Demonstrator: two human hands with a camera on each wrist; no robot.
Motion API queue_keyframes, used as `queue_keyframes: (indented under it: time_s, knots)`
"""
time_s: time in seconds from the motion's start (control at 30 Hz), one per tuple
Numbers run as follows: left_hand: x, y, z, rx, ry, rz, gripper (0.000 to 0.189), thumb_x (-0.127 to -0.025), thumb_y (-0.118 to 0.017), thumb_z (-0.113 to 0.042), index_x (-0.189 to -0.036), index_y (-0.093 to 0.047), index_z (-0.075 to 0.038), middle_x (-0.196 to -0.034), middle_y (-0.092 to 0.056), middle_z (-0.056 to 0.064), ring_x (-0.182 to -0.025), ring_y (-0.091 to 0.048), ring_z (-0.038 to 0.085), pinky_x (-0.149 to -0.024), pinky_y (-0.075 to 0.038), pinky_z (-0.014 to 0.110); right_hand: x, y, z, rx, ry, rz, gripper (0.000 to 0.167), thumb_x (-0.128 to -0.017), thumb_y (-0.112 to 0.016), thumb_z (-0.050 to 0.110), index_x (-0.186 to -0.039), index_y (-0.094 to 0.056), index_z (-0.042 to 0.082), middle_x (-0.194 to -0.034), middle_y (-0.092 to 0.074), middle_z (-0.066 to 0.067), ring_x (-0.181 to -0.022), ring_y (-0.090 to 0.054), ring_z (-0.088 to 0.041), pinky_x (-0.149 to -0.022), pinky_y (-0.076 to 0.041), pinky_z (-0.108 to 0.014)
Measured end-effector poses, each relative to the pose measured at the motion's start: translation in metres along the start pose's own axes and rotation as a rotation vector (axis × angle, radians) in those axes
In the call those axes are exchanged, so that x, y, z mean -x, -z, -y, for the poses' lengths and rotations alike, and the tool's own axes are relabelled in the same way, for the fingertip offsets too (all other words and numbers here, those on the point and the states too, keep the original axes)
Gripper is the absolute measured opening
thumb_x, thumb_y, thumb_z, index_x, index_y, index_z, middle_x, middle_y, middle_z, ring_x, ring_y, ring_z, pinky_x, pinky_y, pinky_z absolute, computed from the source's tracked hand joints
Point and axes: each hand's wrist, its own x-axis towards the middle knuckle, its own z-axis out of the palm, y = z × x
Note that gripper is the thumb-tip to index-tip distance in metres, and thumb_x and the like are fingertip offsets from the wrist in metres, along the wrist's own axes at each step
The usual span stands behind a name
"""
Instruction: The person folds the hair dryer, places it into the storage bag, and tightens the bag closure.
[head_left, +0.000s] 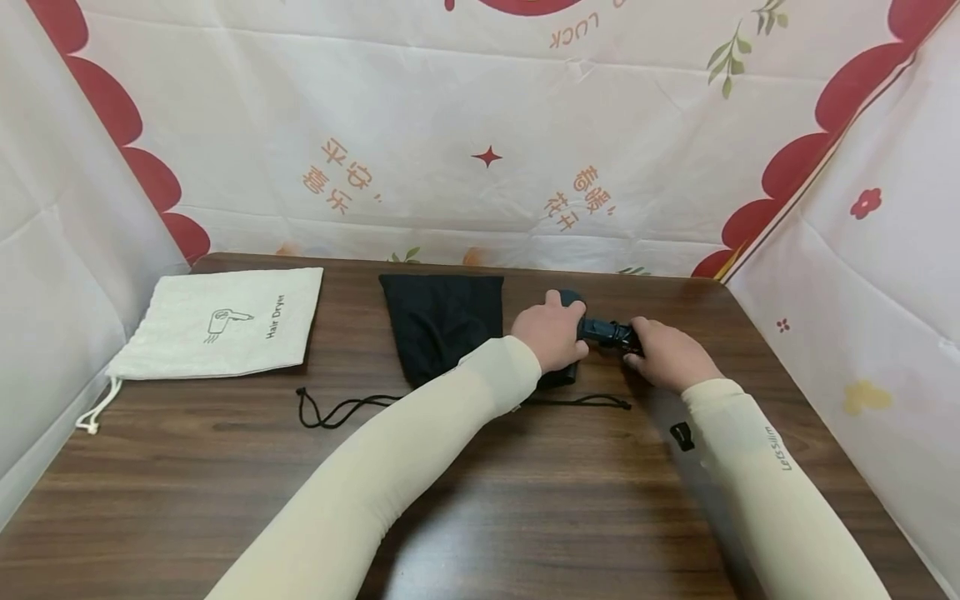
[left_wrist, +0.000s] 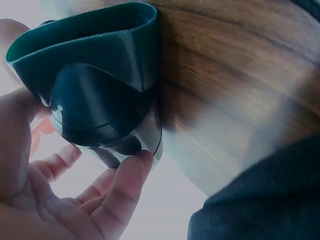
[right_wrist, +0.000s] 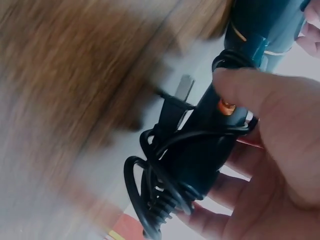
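A dark hair dryer is between both hands at the right of the dark wooden table. My left hand grips its barrel, fingers around the body just behind the flat, wide nozzle. Around the handle my right hand curls, the thumb across the top near the orange switch. A black cord is wound about this handle, with the plug alongside it. Beneath my left forearm and hand lies a black drawstring pouch, partly hidden.
A white drawstring bag printed "Hair Dryer" lies flat at the table's left. Black drawstring ends stretch out on both sides in front of the pouch. White printed curtains close off the table's back and sides.
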Motion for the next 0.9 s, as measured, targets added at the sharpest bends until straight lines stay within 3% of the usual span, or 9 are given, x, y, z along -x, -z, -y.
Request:
queue_keyframes:
  time_s: [0.13,0.33,0.63,0.9]
  knots:
    - [0.000,0.000,0.001,-0.017,-0.004,0.006,0.058,-0.098,-0.056,-0.046,-0.150,-0.039,-0.026,-0.135,-0.045,0.012,-0.054,-0.057,0.016,-0.050,-0.046,0.028,0.002,0.000,-0.001,0.038,0.040,-0.036,0.036,-0.089,-0.074,0.010,-0.115,-0.053,-0.003,-0.102,-0.066,-0.022,-0.087,-0.065,-0.036,-0.078,-0.050,-0.058]
    - [0.000,0.002,0.002,-0.018,-0.012,0.003,0.057,-0.098,-0.056,-0.046,-0.149,-0.041,-0.025,-0.132,-0.046,0.012,-0.057,-0.058,0.016,-0.050,-0.047,0.029,0.001,0.005,0.002,0.092,0.044,-0.033,0.028,-0.088,-0.074,0.009,-0.105,-0.053,0.000,-0.090,-0.066,-0.016,-0.071,-0.062,-0.028,-0.067,-0.052,-0.054]
    - [0.003,0.007,0.001,-0.060,-0.018,0.019,0.056,-0.099,-0.055,-0.046,-0.149,-0.042,-0.024,-0.134,-0.047,0.011,-0.060,-0.058,0.015,-0.053,-0.047,0.029,0.002,0.007,-0.001,0.117,0.053,-0.029,0.029,-0.088,-0.075,0.011,-0.104,-0.054,0.002,-0.086,-0.066,-0.014,-0.066,-0.060,-0.024,-0.064,-0.052,-0.052]
    - [0.008,0.010,0.004,-0.039,-0.018,-0.006,0.050,-0.097,-0.058,-0.045,-0.141,-0.049,-0.022,-0.124,-0.051,0.009,-0.077,-0.055,0.020,-0.062,-0.051,0.032,0.005,0.011,0.003,0.116,0.067,-0.029,0.030,-0.088,-0.075,0.013,-0.105,-0.054,0.002,-0.083,-0.065,-0.012,-0.063,-0.057,-0.023,-0.061,-0.052,-0.049]
